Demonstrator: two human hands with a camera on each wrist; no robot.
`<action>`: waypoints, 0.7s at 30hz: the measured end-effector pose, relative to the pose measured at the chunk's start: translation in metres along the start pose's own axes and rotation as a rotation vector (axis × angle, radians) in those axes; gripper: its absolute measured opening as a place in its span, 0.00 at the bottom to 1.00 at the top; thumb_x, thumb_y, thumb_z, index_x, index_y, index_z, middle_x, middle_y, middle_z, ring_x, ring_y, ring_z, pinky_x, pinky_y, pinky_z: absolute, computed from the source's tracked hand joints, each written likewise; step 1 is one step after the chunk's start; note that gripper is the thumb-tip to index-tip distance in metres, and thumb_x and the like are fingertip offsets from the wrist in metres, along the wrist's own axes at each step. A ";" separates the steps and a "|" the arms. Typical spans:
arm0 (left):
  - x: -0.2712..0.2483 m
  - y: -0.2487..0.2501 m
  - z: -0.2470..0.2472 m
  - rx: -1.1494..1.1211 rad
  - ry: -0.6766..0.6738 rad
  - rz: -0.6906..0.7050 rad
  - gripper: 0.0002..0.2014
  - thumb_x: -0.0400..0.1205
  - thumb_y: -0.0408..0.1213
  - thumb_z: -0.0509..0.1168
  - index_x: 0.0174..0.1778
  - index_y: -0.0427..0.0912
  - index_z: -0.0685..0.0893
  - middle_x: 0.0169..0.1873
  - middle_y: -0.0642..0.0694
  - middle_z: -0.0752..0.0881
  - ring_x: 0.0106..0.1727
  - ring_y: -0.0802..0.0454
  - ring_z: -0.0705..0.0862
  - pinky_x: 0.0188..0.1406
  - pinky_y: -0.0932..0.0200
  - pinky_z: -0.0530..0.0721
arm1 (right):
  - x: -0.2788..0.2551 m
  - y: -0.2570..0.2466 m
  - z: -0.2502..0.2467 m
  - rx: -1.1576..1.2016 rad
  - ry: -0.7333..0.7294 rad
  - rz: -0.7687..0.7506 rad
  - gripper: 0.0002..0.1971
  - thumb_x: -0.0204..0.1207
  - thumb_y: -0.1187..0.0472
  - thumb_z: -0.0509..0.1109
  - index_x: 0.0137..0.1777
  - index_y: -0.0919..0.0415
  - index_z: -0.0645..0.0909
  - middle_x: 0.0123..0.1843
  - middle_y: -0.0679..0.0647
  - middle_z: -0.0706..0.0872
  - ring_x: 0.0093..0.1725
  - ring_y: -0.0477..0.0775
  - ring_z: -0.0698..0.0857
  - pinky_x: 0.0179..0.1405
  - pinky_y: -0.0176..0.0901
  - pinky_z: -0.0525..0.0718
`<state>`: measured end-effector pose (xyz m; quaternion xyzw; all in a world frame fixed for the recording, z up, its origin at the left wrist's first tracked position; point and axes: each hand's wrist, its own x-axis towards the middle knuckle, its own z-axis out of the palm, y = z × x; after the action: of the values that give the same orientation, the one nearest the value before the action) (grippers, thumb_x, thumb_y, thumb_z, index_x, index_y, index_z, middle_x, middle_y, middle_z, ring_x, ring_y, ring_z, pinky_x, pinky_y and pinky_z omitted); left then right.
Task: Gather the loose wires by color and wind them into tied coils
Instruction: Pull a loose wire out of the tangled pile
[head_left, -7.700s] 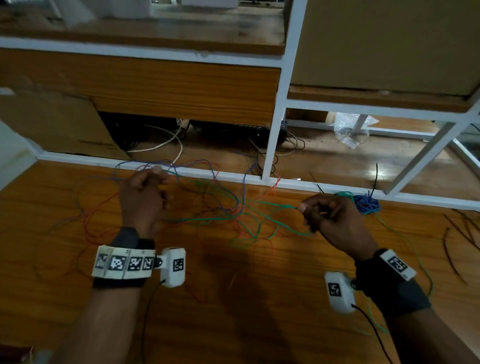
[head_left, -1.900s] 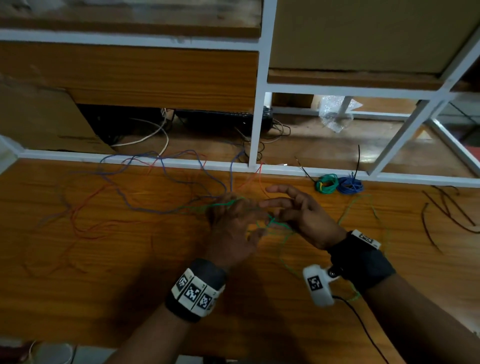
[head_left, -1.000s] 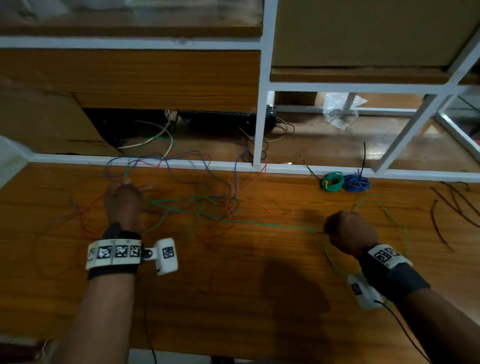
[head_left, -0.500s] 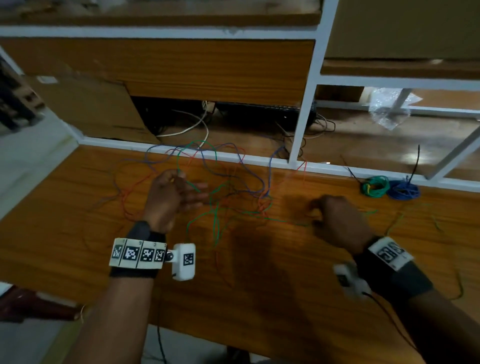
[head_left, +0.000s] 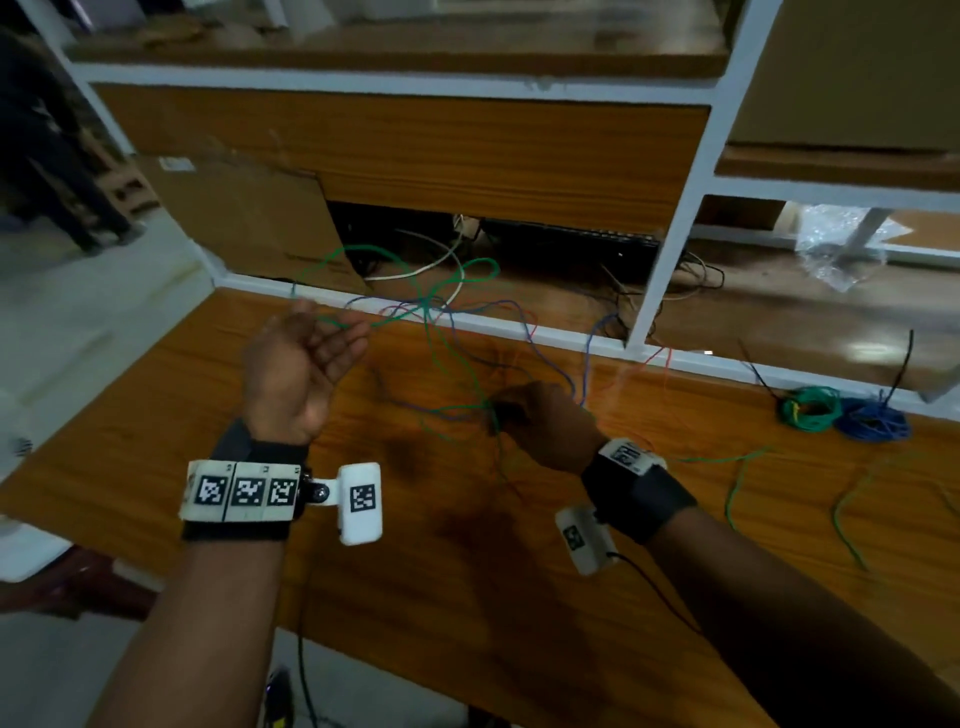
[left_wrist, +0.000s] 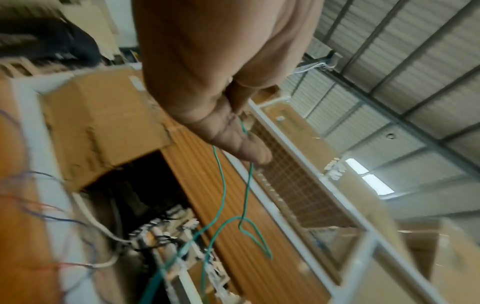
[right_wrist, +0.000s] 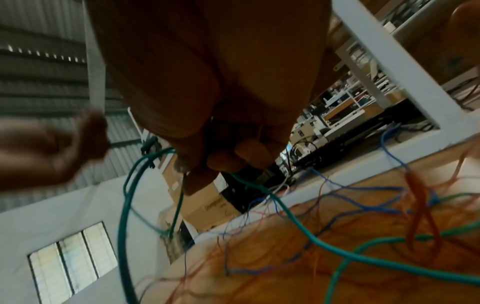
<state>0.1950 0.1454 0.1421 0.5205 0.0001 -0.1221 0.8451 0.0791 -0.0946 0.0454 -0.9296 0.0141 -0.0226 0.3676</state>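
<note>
A loose green wire (head_left: 470, 264) rises in loops from a tangle of blue and red wires (head_left: 524, 332) on the wooden table (head_left: 467, 571). My left hand (head_left: 332, 332) is raised at the left, fingers straight, with the green wire (left_wrist: 222, 185) draped over the fingers (left_wrist: 233, 142). My right hand (head_left: 498, 410) is low at the table's middle and pinches green strands. In the right wrist view its fingertips (right_wrist: 226, 164) grip the green wire (right_wrist: 298, 224). A tied green coil (head_left: 810, 410) and a tied blue coil (head_left: 872, 422) lie at the far right.
More loose green wires (head_left: 737, 478) lie on the table to the right. A white shelf frame (head_left: 660, 270) borders the table's far edge, with a cardboard sheet (head_left: 249, 223), black equipment (head_left: 566, 244) and white cables behind it. The table's left edge drops to the floor.
My left hand has lifted off the table and opened, pulling green loops up toward the shelf. My right hand has moved left to the tangle's middle, still pinching green wire.
</note>
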 end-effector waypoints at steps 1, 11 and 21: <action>0.007 -0.005 -0.014 -0.027 0.086 -0.016 0.08 0.92 0.36 0.53 0.49 0.46 0.76 0.35 0.44 0.92 0.40 0.52 0.93 0.38 0.61 0.90 | -0.006 -0.001 -0.009 0.028 0.020 -0.010 0.11 0.84 0.70 0.69 0.55 0.61 0.92 0.52 0.57 0.94 0.45 0.49 0.88 0.44 0.45 0.81; 0.016 -0.059 -0.056 1.428 0.020 -0.124 0.20 0.78 0.62 0.67 0.39 0.46 0.85 0.38 0.42 0.90 0.43 0.40 0.89 0.40 0.52 0.84 | -0.042 -0.016 -0.063 -0.009 0.211 -0.216 0.15 0.85 0.53 0.72 0.69 0.47 0.89 0.51 0.44 0.93 0.45 0.45 0.90 0.40 0.56 0.88; -0.027 -0.074 0.049 0.479 -0.674 -0.099 0.08 0.83 0.26 0.65 0.51 0.42 0.87 0.27 0.49 0.84 0.26 0.56 0.80 0.31 0.58 0.82 | -0.053 -0.020 -0.096 -0.125 0.217 -0.224 0.17 0.82 0.65 0.75 0.68 0.50 0.90 0.44 0.38 0.88 0.42 0.42 0.84 0.39 0.50 0.83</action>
<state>0.1474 0.0760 0.1025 0.6326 -0.2801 -0.3227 0.6459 0.0217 -0.1437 0.1270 -0.9385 -0.0484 -0.1628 0.3005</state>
